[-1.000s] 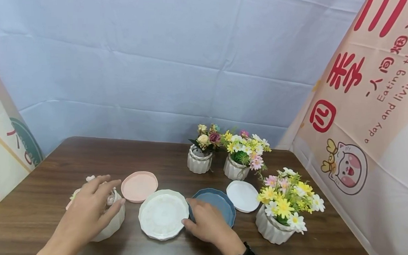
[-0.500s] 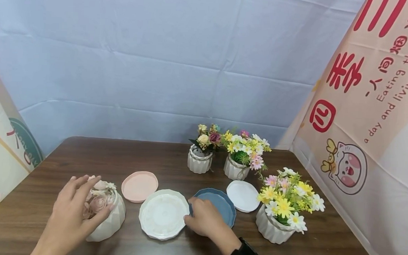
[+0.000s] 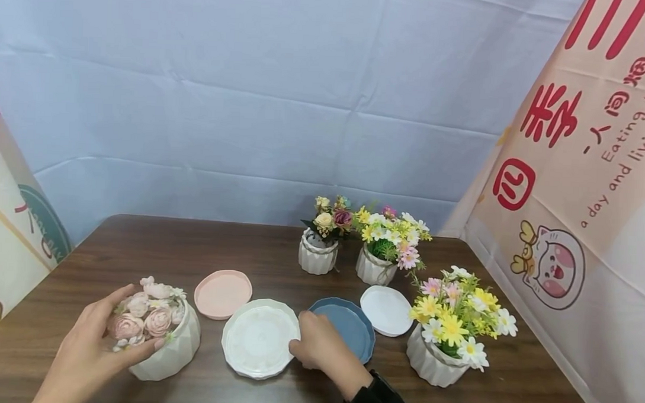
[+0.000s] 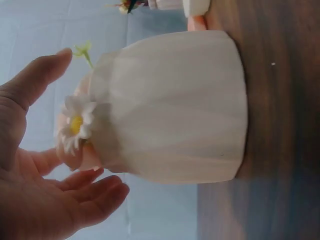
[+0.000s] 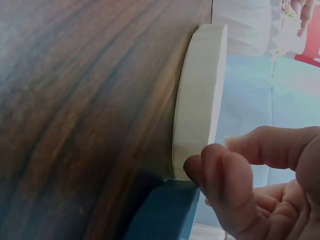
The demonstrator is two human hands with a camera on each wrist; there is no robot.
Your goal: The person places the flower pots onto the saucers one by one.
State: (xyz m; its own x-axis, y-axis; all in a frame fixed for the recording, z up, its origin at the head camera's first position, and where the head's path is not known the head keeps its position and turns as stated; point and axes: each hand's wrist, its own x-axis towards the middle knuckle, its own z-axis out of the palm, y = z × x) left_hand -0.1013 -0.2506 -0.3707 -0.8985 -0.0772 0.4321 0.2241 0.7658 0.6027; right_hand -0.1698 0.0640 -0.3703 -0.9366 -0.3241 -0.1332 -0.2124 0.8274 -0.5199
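Pink artificial roses and small white flowers fill a white pot (image 3: 169, 353) on the left of the table in the head view. My left hand (image 3: 85, 341) is spread around the pot's flowers, thumb and fingers apart; the left wrist view shows a gap between the thumb and the pot (image 4: 175, 107). In the middle, a round off-white saucer (image 3: 261, 339) lies flat. The right hand (image 3: 320, 344) pinches the saucer's right rim between thumb and curled fingers, seen closely beside the rim (image 5: 200, 100) in the right wrist view. Under this hand lies a blue saucer (image 3: 350, 327), partly hidden.
A pink saucer (image 3: 223, 294) lies behind the off-white one, and a white saucer (image 3: 386, 310) sits right of the blue one. Potted flowers stand at the back (image 3: 318, 255), back right (image 3: 376, 267) and right (image 3: 438, 363). Cloth hangs behind the brown table (image 3: 209, 245).
My left hand has drawn back and left from over the roses to beside them, uncovering the flowers. The right hand stays at the saucer's rim, its fingers slightly more curled.
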